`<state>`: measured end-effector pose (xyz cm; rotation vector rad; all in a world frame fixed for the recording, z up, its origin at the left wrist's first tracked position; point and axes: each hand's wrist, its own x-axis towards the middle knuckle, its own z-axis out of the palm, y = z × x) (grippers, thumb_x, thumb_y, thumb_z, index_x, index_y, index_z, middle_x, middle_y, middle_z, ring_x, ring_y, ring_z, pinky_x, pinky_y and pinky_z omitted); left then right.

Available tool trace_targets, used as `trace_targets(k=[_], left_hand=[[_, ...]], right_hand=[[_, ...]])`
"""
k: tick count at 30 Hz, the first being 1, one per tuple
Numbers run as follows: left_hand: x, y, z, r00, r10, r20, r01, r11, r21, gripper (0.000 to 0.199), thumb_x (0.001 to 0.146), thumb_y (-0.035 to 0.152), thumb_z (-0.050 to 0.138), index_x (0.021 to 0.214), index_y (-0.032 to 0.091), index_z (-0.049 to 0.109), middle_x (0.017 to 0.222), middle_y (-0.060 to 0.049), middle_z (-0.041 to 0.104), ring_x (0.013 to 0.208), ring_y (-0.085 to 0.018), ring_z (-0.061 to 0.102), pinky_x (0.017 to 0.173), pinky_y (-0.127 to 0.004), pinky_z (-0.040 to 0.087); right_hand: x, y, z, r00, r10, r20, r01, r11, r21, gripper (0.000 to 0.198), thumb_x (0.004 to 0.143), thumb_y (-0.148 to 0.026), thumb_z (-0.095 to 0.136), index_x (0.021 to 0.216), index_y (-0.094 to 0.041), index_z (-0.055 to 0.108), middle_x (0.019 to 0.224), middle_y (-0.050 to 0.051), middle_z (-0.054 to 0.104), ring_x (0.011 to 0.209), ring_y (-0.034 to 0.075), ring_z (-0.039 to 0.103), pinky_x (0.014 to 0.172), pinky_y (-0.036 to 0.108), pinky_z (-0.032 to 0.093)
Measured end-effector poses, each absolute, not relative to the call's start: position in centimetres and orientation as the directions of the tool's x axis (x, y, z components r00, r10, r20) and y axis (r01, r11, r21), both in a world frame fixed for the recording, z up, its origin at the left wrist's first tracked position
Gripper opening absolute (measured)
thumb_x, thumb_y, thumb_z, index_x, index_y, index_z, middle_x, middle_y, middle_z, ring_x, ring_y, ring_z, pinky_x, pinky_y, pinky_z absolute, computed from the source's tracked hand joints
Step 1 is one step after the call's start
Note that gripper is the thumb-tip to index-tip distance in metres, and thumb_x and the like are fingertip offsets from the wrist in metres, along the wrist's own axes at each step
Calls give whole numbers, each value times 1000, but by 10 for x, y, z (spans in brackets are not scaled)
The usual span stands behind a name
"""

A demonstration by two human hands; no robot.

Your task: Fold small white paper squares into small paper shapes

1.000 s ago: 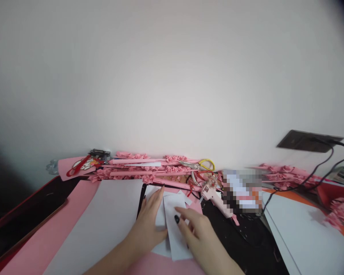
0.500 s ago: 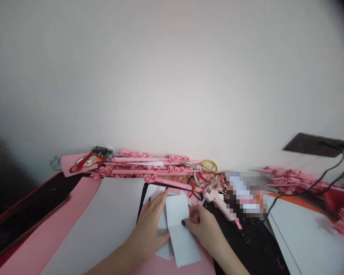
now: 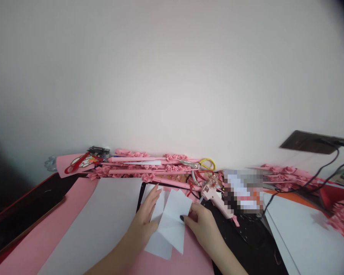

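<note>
A small white sheet of paper (image 3: pixel 174 215) with fold creases stands slightly raised in front of me. My right hand (image 3: pixel 202 221) pinches its right edge between thumb and fingers. To its left, my left hand (image 3: pixel 146 215) has its fingers stretched out, resting at the edge of other white paper pieces (image 3: pixel 159 246). These lie partly under the creased sheet. Below everything is a pink sheet (image 3: pixel 196 254).
A pink glue gun (image 3: pixel 218 200) lies right of my hands, near yellow-handled scissors (image 3: pixel 200 165). Pink paper flowers (image 3: pixel 149 177) line the wall. Large white sheets lie left (image 3: pixel 103 214) and right (image 3: pixel 292 225). Black cables (image 3: pixel 304 185) run from a wall socket (image 3: pixel 312 142).
The creased white sheet has turned and tilted, its lower end swinging left in my right hand. My left hand has slid slightly left, away from it.
</note>
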<state>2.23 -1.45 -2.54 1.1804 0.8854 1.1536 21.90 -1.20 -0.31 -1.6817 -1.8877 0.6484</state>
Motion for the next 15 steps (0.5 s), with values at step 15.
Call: trace_targets(k=[15], left_hand=[[22,-14,-5,182,952,-247,-365,299,882,68,73,20,62,133,18,31,132,-14,44,122,-26,39,93,-37,41]], right_hand=[[212,-15,-9,-94,993,64,667,111,-736,9,67,-11,52,63,-15,59,55,-1,55,51,12,49,49,20,33]])
